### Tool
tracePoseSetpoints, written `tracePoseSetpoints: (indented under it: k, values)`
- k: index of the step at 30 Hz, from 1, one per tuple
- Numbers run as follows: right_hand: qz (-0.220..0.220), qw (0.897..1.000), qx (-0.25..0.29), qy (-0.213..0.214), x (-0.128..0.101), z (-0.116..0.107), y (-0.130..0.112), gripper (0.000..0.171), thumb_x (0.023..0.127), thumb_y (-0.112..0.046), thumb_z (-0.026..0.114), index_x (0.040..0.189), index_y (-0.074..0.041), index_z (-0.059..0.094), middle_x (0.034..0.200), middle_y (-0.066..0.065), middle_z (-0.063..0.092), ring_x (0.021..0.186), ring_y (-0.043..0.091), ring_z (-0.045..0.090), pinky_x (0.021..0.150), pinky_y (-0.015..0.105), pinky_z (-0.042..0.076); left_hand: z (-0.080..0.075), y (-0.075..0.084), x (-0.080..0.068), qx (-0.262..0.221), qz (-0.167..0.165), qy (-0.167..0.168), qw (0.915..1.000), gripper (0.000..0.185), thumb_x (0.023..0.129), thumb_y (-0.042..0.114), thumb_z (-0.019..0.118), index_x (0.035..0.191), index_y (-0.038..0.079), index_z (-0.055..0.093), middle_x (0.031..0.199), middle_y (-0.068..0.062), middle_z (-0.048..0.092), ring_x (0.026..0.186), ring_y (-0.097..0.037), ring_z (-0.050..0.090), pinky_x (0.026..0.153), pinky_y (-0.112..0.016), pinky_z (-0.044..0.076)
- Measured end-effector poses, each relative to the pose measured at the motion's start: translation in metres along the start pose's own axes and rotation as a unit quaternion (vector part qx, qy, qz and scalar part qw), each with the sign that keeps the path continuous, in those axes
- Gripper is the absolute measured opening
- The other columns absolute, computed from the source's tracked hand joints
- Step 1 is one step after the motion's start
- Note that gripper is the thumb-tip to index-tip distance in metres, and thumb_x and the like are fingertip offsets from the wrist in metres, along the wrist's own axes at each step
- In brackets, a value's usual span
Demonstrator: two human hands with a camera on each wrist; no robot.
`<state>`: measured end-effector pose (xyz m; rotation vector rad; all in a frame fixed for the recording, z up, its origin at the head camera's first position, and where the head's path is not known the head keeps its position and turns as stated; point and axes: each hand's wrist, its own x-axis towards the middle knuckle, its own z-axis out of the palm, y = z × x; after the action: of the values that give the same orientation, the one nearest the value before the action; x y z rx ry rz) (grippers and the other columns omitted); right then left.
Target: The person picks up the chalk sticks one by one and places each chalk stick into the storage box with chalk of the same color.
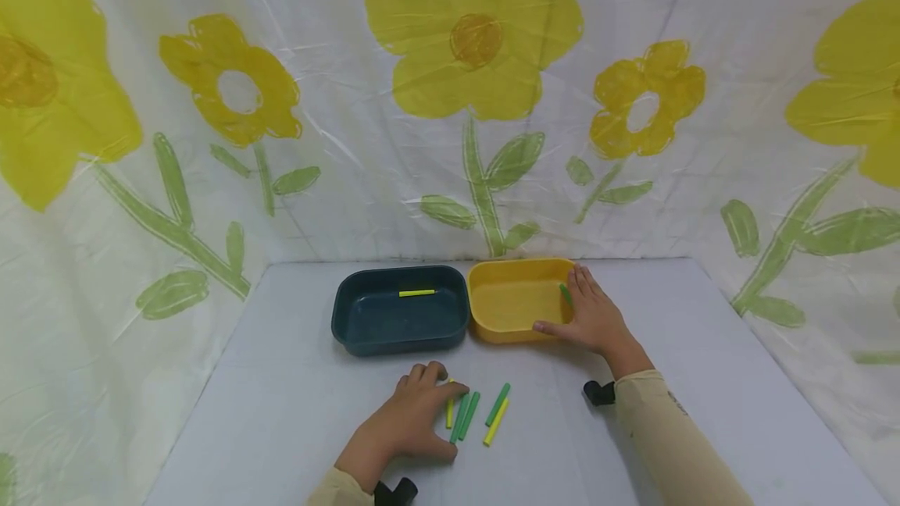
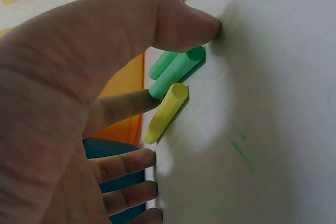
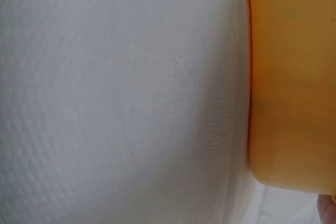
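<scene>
Beside a loose group of chalk sticks on the white table is my left hand (image 1: 415, 416), its thumb and fingers spread apart. In the left wrist view the thumb reaches over two green chalks (image 2: 178, 73), the index fingertip is right at their far ends, and a yellow chalk (image 2: 167, 114) lies just beside them. Another green chalk (image 1: 498, 404) and a yellow chalk (image 1: 496, 422) lie a little to the right. My right hand (image 1: 594, 315) lies along the right end of the yellow tray (image 1: 516, 336), fingers extended. A green chalk (image 1: 566, 293) shows inside there, partly hidden by the hand.
Left of the yellow tray, side by side with it, stands a dark blue tray (image 1: 401, 348) with a yellow chalk (image 1: 417, 293) inside. A flower-patterned curtain (image 1: 337, 201) rises behind the table (image 1: 281, 412). Green smudges mark the tabletop near the left hand.
</scene>
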<state>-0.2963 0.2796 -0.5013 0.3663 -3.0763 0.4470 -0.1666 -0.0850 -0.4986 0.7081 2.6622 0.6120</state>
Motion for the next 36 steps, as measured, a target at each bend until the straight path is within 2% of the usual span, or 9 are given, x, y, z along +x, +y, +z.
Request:
tracePoseSetpoints:
  k: [11,25,36]
  values:
    - [-0.002,1.0,-0.003,0.006,0.003,0.0006,-0.0003,0.136,0.083,-0.087,0.061,0.167,0.007,0.01,0.177,0.025,0.005,0.166,0.042,0.006,0.132,0.061,0.019,-0.0046,0.0016,-0.0022,0.011,0.003,0.015,0.9998,0.076,0.07,0.047,0.093,0.14,0.03,0.068,0.143,-0.003,0.053,0.127,-0.025,0.047,0.111,-0.054,0.047]
    - [0.009,1.0,0.001,-0.004,0.0004,0.002,-0.0013,0.138,0.083,-0.089,0.059,0.168,0.005,0.005,0.178,0.023,0.001,0.166,0.041,0.003,0.132,0.061,0.018,-0.004,-0.001,-0.004,0.012,0.008,0.02,0.9997,0.076,0.071,0.052,0.093,0.138,0.027,0.069,0.14,-0.001,0.057,0.127,-0.023,0.05,0.114,-0.051,0.048]
    - [0.01,1.0,-0.002,-0.006,0.0,0.0022,-0.0011,0.137,0.083,-0.089,0.059,0.167,0.006,0.005,0.178,0.024,0.001,0.166,0.042,0.003,0.133,0.06,0.016,-0.0051,-0.0015,-0.0055,-0.007,0.007,0.025,0.9996,0.076,0.074,0.054,0.091,0.14,0.026,0.068,0.142,0.0,0.057,0.128,-0.022,0.051,0.114,-0.051,0.049]
